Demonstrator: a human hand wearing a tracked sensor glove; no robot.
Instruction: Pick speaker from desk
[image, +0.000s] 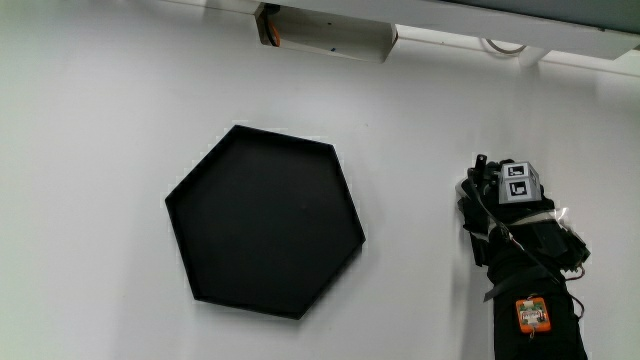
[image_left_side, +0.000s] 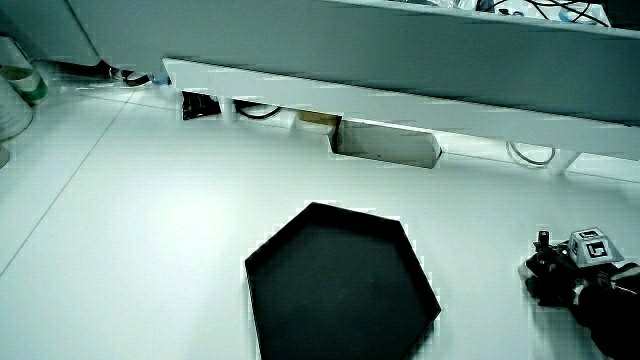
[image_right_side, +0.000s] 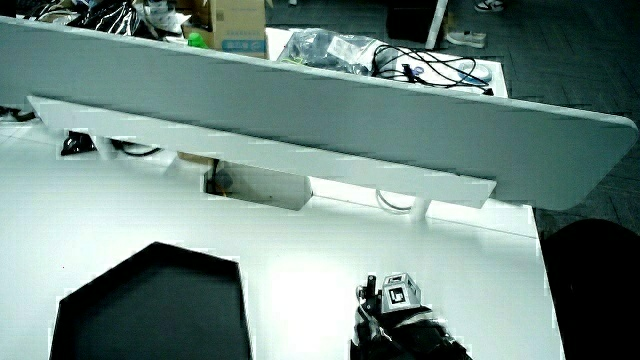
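No speaker shows in any view. The hand (image: 505, 225) in its black glove rests low on the white table beside a black hexagonal tray (image: 265, 225), a short gap apart from it. The patterned cube (image: 517, 184) on its back faces up. The glove is dark against whatever lies under it, so anything beneath the palm is hidden. In both side views the hand (image_left_side: 585, 275) (image_right_side: 400, 325) sits on the table beside the tray (image_left_side: 340, 285) (image_right_side: 150, 310), which holds nothing.
A low grey partition (image_right_side: 300, 110) runs along the table's edge farthest from the person. A white box (image: 330, 35) sits under it, with cable loops (image_left_side: 530, 152) close by. A pale container (image_left_side: 12, 95) stands at the table's edge in a side view.
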